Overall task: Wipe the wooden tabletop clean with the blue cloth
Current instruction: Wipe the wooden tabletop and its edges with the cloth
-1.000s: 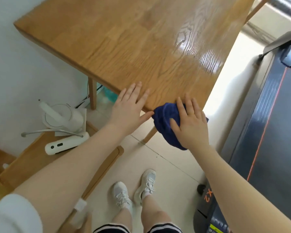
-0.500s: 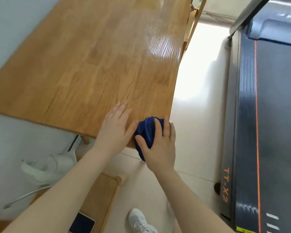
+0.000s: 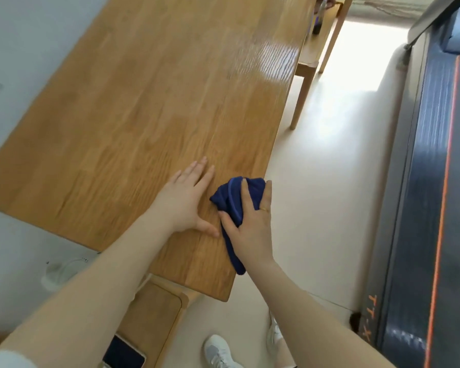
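Both hands have slid forward along the counter (image 3: 144, 115) from its near corner. Right hand (image 3: 250, 229) presses the bunched blue cloth (image 3: 233, 200) at the right edge; left hand (image 3: 186, 200) lies flat, empty. Most of the surface probably remains unwiped.

**Lettering on the treadmill only**

You can read one marking here: orange letters "TT-X" on the dark side rail of the treadmill (image 3: 370, 318), at the lower right, running along the rail so they read sideways. What follows the X is cut off or too blurred to make out. Nothing else you see carries readable text, numbers or a brand.
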A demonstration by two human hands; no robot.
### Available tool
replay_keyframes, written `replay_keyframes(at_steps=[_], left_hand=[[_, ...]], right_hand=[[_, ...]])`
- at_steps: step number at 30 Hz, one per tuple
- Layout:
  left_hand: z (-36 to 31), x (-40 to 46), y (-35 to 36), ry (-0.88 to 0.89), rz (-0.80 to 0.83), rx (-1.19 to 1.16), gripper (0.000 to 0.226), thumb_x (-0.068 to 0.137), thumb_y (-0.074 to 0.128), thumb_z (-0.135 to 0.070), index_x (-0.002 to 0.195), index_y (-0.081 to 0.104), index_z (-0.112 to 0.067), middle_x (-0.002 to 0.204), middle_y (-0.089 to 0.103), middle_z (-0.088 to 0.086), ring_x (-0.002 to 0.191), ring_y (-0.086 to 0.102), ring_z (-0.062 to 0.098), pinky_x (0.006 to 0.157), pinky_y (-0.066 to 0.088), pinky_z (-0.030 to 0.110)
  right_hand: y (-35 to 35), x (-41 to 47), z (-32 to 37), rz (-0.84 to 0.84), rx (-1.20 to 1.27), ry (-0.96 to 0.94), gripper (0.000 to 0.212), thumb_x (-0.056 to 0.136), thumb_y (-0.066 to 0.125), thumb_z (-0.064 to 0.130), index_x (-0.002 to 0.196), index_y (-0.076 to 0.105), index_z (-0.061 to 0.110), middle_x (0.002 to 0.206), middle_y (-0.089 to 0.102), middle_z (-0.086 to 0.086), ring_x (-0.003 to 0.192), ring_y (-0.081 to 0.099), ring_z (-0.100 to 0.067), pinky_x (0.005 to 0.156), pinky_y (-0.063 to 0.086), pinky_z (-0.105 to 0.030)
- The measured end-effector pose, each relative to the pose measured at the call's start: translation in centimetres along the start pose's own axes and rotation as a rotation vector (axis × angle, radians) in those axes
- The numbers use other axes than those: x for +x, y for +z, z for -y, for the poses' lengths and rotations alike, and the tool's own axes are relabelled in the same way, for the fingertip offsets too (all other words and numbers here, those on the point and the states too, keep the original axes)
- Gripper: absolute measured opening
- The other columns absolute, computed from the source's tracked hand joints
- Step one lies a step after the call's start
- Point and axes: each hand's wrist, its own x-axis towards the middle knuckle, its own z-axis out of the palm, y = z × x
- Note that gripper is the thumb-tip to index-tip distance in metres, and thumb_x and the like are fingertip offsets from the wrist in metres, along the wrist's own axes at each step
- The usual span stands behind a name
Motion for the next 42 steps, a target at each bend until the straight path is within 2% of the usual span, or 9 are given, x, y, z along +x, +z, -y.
replay_keyframes(at_steps=[9,16,21,23,26,30,34,38,42], left_hand=[[0.4,1.1,-0.9,-0.022,0.077,0.043,0.142,0.048,0.064,-0.078,0.144,-0.023,-0.021,0.142,-0.037,-0.005,0.138,-0.021,0.008,0.116,-0.007,0.031],[-1.4,0.8,-1.3,-0.045,0.105,0.013,0.142,0.049,0.067,-0.076,0.145,-0.02,-0.019,0.151,-0.03,0.0,0.143,-0.017,0.016,0.116,-0.006,0.032],[-0.7,0.4,-1.4,-0.012,0.075,-0.023,0.139,0.048,0.063,-0.079,0.136,-0.028,-0.02,0.141,-0.037,-0.005,0.137,-0.025,0.009,0.113,-0.011,0.03],[-0.5,0.5,-1.4,0.001,0.068,-0.042,0.135,0.049,0.054,-0.084,0.14,-0.024,-0.022,0.142,-0.036,-0.005,0.136,-0.024,0.008,0.112,-0.013,0.028],[-0.3,0.8,-2.1,0.029,0.043,-0.085,0.125,0.05,0.039,-0.089,0.149,-0.001,-0.023,0.156,-0.014,-0.004,0.144,-0.006,0.014,0.11,-0.012,0.025],[-0.2,2.5,-4.4,0.015,-0.044,-0.116,0.104,0.068,0.062,-0.068,0.149,0.018,-0.019,0.155,0.018,-0.002,0.142,0.014,0.017,0.113,0.001,0.024],[0.4,6.6,-7.2,0.074,-0.059,-0.083,0.118,0.062,0.066,-0.067,0.15,0.009,-0.014,0.158,0.004,0.004,0.145,0.005,0.02,0.117,0.005,0.031],[0.0,10.5,-8.8,0.074,-0.013,0.029,0.131,0.058,0.064,-0.073,0.149,-0.009,-0.012,0.156,-0.018,0.006,0.145,-0.011,0.018,0.118,-0.005,0.034],[-1.0,13.8,-8.2,0.034,-0.021,0.08,0.135,0.057,0.061,-0.076,0.147,-0.015,-0.01,0.155,-0.023,0.006,0.144,-0.014,0.018,0.117,-0.006,0.035]], right_hand=[[-2.7,13.1,0.2,-0.057,-0.034,0.075,0.078,0.083,0.059,0.05,0.146,0.015,0.036,0.155,-0.012,-0.007,0.143,0.004,-0.025,0.115,0.018,-0.04],[-1.4,4.5,-0.1,0.055,-0.11,0.083,0.077,0.088,0.05,0.052,0.146,0.002,0.038,0.154,-0.02,-0.012,0.143,-0.003,-0.029,0.115,0.016,-0.042],[-1.8,7.4,-0.2,-0.049,-0.279,-0.148,0.064,0.08,0.053,0.053,0.14,0.036,0.035,0.155,0.005,-0.017,0.14,0.004,-0.039,0.113,0.015,-0.049],[-2.8,11.6,-0.3,-0.08,-0.36,-0.153,0.063,0.08,0.053,0.053,0.138,0.039,0.035,0.156,0.009,-0.014,0.14,0.004,-0.04,0.114,0.013,-0.049],[-4.2,16.2,-0.4,-0.031,-0.42,-0.061,0.067,0.085,0.048,0.057,0.144,0.024,0.036,0.157,-0.004,-0.009,0.141,-0.004,-0.036,0.115,0.01,-0.047],[-3.5,13.1,-0.3,0.012,-0.379,-0.021,0.073,0.088,0.044,0.056,0.147,0.01,0.032,0.156,-0.013,-0.01,0.142,-0.006,-0.033,0.116,0.012,-0.046],[-2.8,9.2,0.3,0.013,-0.278,-0.03,0.072,0.088,0.052,0.049,0.147,0.015,0.032,0.155,-0.011,-0.012,0.142,-0.002,-0.032,0.115,0.018,-0.045],[-4.6,16.6,0.8,-0.064,-0.326,0.0,0.063,0.091,0.048,0.045,0.146,0.021,0.032,0.157,-0.005,-0.009,0.142,-0.001,-0.03,0.116,0.014,-0.041],[-5.8,24.9,0.3,-0.151,-0.341,0.054,0.056,0.095,0.043,0.043,0.146,0.024,0.028,0.156,0.003,-0.012,0.141,0.009,-0.033,0.113,0.02,-0.047]])
